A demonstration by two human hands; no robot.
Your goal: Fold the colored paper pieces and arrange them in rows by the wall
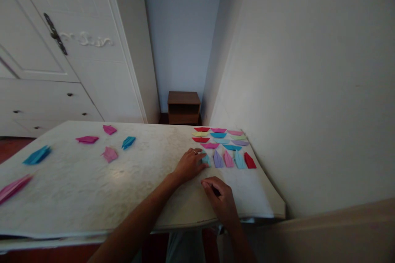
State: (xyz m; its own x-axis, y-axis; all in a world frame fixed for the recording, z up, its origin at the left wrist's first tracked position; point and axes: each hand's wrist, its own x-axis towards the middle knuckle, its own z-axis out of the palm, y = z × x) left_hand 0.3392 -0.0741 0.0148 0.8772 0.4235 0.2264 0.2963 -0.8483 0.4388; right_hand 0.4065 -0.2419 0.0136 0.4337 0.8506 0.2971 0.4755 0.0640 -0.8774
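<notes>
1. Right hand (217, 195) nearest, above the front of the pale tabletop (148, 201); fingers curled in, thumb tip against forefinger. Anything small inside: cannot tell.
2. Magenta folded paper piece (15, 189) at far left, cut by the picture's edge.
3. Left hand (190, 165) a little farther out, apart from the right; ring on one finger. Thumb and fingers touch a light-blue paper piece (206, 159), partly covered, at the left end of a row. Pinched or merely touched: cannot tell.
4. Same row, going right: purple piece (218, 159), pink piece (228, 159), second light-blue piece (240, 160), red piece (249, 160). Points away from the person.
5. Left half, scattered: blue piece (37, 155), light-pink piece (110, 154), smaller blue piece (128, 142), two more magenta pieces (87, 139).
6. Beyond the row: multicoloured pieces (218, 135) lying sideways in close lines.
7. Past the tabletop: white cabinet (92, 65) left, brown nightstand (184, 98) ahead.
</notes>
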